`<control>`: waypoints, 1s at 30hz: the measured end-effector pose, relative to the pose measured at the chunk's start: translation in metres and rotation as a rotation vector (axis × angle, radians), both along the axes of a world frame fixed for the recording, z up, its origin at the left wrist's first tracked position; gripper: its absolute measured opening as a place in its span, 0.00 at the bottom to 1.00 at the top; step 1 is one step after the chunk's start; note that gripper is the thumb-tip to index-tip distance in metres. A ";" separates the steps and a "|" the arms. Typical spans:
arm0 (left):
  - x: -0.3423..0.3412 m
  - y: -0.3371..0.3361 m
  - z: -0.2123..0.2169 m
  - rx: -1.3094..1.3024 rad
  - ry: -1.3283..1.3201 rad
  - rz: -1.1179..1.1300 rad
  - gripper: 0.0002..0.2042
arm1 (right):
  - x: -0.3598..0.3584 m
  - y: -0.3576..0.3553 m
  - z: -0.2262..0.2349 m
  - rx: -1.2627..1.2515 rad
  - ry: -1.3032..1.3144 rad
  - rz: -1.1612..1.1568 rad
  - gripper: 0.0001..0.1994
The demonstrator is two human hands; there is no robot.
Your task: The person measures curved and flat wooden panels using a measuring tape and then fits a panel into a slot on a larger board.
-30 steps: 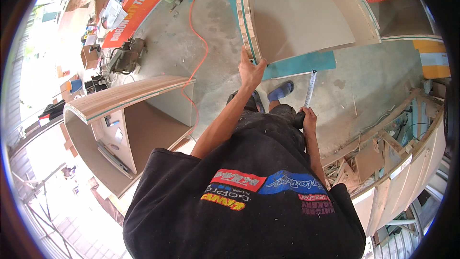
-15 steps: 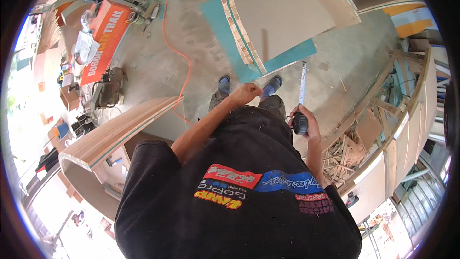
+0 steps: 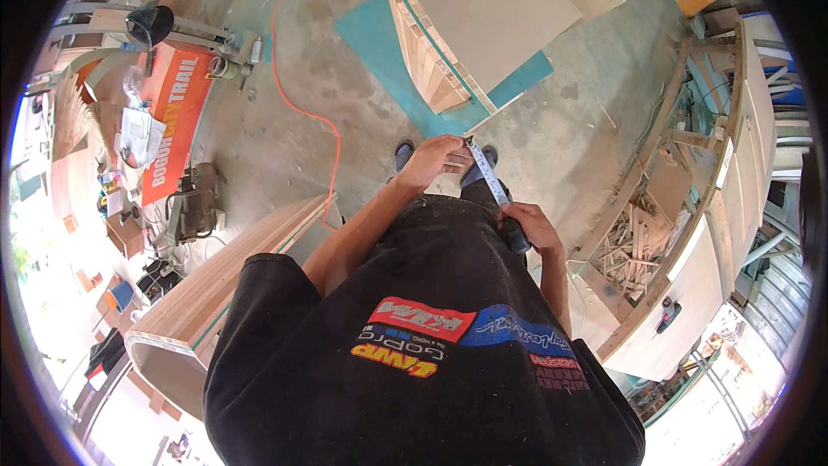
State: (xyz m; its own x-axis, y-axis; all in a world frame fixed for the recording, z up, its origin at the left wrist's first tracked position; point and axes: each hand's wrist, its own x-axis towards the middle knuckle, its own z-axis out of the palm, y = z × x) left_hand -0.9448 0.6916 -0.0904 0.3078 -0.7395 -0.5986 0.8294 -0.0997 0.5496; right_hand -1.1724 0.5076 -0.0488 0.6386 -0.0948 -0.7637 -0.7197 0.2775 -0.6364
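My left hand (image 3: 438,160) pinches the free end of a tape measure blade (image 3: 488,173) in front of my waist. My right hand (image 3: 528,226) is closed around the black tape measure case, with the short blade stretched between the two hands. Just beyond my hands stands a curved wooden panel (image 3: 483,17) with a layered plywood edge, resting on a teal sheet (image 3: 379,43) on the concrete floor. My shoes show below the blade.
A second curved wooden form (image 3: 233,272) lies at my left. An orange cable (image 3: 297,108) runs across the floor. An orange machine table (image 3: 177,112) and power tools stand far left. Offcuts (image 3: 638,246) and white cabinets (image 3: 742,173) fill the right.
My left hand came off the curved panel's edge and down to the tape's end. The tape blade shortened, and my view tilted downward toward my body.
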 end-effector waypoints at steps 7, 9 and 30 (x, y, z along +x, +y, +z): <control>-0.007 -0.011 -0.021 0.237 -0.309 -0.057 0.14 | 0.001 -0.017 -0.017 -0.133 -0.035 0.209 0.15; -0.013 -0.020 -0.023 0.283 -0.406 -0.066 0.13 | -0.005 -0.026 -0.018 -0.213 -0.086 0.271 0.16; 0.021 -0.056 -0.006 0.537 -0.766 0.092 0.16 | 0.018 -0.048 -0.042 -0.644 -0.157 0.244 0.14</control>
